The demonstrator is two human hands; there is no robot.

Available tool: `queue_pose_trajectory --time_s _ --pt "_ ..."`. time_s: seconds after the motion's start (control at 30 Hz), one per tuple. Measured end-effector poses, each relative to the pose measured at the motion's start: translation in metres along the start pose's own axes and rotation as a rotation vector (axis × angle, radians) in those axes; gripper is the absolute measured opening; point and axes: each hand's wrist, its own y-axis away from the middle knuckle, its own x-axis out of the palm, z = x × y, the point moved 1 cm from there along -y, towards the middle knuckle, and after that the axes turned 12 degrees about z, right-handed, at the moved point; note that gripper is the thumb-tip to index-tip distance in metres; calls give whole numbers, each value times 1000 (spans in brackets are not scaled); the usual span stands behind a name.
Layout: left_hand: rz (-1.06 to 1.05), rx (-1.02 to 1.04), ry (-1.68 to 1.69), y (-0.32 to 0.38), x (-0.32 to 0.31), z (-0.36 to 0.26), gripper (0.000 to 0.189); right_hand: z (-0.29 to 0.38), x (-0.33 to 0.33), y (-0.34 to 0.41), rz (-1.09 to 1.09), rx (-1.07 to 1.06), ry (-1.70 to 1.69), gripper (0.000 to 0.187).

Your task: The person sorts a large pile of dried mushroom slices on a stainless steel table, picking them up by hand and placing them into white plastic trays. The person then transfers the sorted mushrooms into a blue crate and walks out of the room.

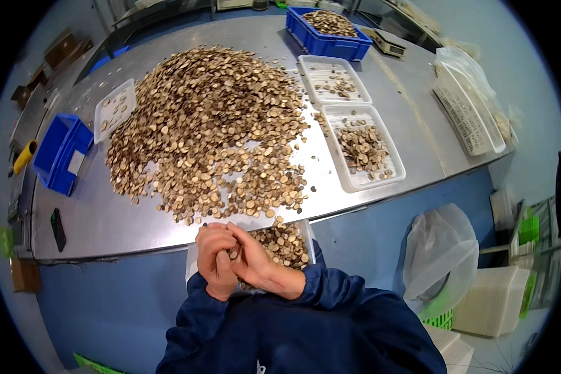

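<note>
My left hand (212, 255) and my right hand (252, 258) are cupped together at the table's front edge. Between them a few dried round slices (233, 254) show; how many they enclose is hidden by the fingers. Under the hands, a white plastic tray (307, 233) at my lap holds many similar slices (285, 244), its middle covered by my hands and wrists. Just beyond, a broad heap of brown-rimmed, pale slices (215, 107) spreads over the stainless steel table (135, 231), thinning toward the front edge.
Right of the heap, two white trays (396, 174) (365, 96) hold slices. A filled blue crate (334, 46) and a scale (389, 43) stand behind them. To the left are a small white tray (100, 133), a blue bin (51, 161) and a dark phone-like object (58, 229).
</note>
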Motion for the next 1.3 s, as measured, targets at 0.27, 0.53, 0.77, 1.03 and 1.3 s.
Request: queue_pose_trajectory --time_s 0.27,0.53,0.77,1.03,1.3 --pt "112 -67 -221 1 11 -16 31 -10 -40 -4 457 -73 -263 24" --pt "173 264 -444 -10 16 -48 30 14 -11 13 118 34 -234 17" --pt "260 -168 -303 11 -12 -33 35 236 -4 55 -118 -781 707 28" --pt "331 -702 -706 80 -31 11 41 332 -36 118 -668 -712 2409 20" --pt "363 -950 -528 91 -35 22 38 317 -52 107 -594 -401 2546 16"
